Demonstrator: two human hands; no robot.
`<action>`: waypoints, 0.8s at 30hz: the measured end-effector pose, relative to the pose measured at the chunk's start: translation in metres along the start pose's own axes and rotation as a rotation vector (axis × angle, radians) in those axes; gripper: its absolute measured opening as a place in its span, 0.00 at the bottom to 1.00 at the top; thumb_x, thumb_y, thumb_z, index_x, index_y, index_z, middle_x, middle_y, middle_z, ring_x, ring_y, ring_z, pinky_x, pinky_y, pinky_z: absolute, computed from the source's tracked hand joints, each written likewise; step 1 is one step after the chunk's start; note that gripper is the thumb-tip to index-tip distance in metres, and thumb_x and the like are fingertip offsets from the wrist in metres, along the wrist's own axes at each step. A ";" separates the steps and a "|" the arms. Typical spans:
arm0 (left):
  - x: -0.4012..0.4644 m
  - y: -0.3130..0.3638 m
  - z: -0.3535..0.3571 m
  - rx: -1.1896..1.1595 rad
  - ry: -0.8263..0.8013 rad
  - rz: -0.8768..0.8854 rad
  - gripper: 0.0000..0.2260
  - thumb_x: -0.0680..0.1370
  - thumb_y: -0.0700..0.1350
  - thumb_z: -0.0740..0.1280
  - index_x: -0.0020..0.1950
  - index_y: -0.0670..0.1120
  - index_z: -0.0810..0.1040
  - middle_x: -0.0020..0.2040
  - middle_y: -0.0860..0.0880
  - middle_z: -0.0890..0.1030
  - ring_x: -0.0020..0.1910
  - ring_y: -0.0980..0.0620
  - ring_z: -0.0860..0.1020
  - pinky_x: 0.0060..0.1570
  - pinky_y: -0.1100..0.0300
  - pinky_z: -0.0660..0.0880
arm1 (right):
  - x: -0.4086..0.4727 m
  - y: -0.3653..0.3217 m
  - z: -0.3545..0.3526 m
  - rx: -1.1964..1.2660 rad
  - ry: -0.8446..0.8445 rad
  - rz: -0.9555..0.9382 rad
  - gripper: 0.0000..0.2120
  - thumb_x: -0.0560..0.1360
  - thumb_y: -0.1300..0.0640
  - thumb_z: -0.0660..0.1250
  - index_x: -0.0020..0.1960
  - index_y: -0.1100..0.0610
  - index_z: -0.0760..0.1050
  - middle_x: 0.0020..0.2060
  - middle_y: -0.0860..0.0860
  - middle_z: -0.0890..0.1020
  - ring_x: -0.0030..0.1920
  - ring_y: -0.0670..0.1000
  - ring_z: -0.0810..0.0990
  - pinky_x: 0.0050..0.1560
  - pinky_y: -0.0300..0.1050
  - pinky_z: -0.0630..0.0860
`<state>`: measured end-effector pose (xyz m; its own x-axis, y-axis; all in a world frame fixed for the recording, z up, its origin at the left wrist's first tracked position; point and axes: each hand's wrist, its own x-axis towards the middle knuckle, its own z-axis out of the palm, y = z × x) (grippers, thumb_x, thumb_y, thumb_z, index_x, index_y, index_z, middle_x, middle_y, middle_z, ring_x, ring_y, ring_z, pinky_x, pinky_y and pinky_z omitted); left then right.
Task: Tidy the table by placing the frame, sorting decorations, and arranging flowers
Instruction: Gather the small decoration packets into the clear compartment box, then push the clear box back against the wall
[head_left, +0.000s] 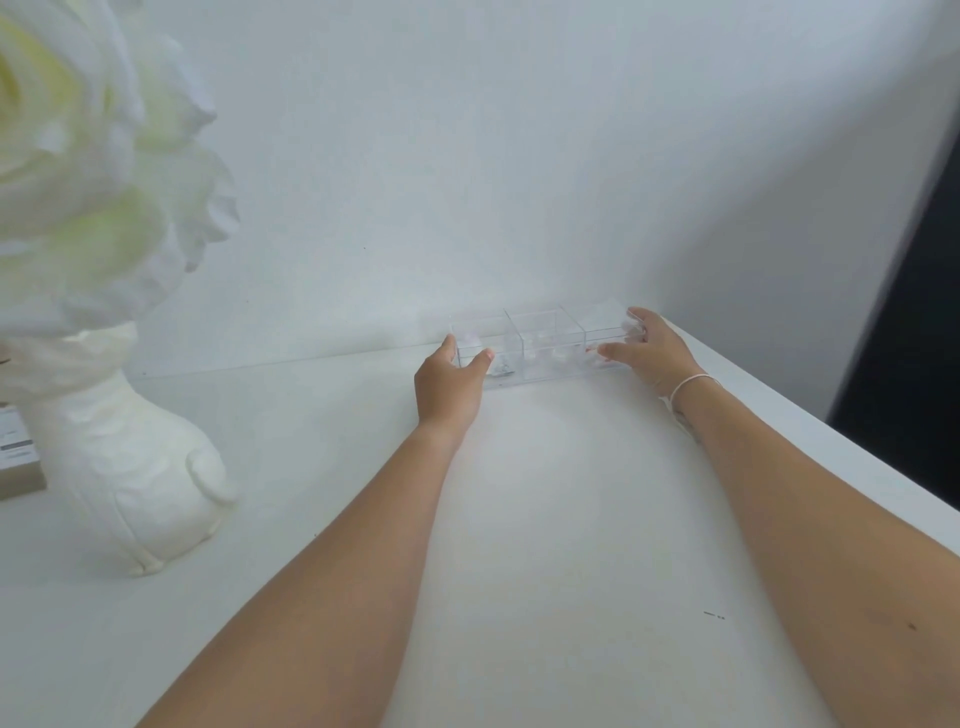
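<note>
My bare forearms reach out; my left hand and right hand clasp the clear three-compartment plastic organiser by its ends; small pale decorations blur inside.

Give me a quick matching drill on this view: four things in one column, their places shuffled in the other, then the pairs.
Things:
1. left hand
2. right hand
3. white vase
4. clear organiser

Places:
A. against the wall at the table's far edge
B. on the organiser's right end
C. near left of the table, holding a large white flower
D. on the organiser's left end

Pairs: 1-D, 2-B, 3-C, 4-A
</note>
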<state>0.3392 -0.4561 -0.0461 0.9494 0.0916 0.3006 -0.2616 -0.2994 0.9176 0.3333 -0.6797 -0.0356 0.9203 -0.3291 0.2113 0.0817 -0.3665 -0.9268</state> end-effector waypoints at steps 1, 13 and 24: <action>0.001 0.000 0.000 0.000 -0.006 -0.010 0.13 0.75 0.48 0.65 0.55 0.42 0.75 0.58 0.49 0.78 0.57 0.47 0.74 0.51 0.61 0.69 | 0.000 0.000 0.001 -0.005 0.003 0.004 0.34 0.69 0.56 0.71 0.71 0.53 0.60 0.68 0.55 0.69 0.66 0.52 0.69 0.56 0.40 0.63; -0.003 0.002 -0.002 -0.036 -0.005 -0.080 0.29 0.76 0.49 0.65 0.74 0.42 0.60 0.74 0.47 0.65 0.73 0.51 0.62 0.61 0.66 0.59 | -0.006 0.001 0.005 -0.002 0.069 -0.032 0.39 0.68 0.58 0.72 0.74 0.52 0.56 0.71 0.52 0.65 0.70 0.51 0.65 0.61 0.39 0.62; -0.047 0.016 -0.030 -0.015 -0.083 -0.055 0.26 0.77 0.50 0.64 0.72 0.44 0.64 0.72 0.48 0.69 0.69 0.50 0.68 0.63 0.62 0.64 | -0.076 -0.012 0.003 0.012 0.174 -0.134 0.31 0.71 0.55 0.69 0.70 0.51 0.61 0.69 0.50 0.68 0.66 0.52 0.69 0.60 0.40 0.65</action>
<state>0.2853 -0.4370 -0.0381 0.9733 0.0282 0.2280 -0.2111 -0.2818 0.9360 0.2638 -0.6475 -0.0411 0.8211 -0.4240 0.3821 0.2041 -0.4071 -0.8903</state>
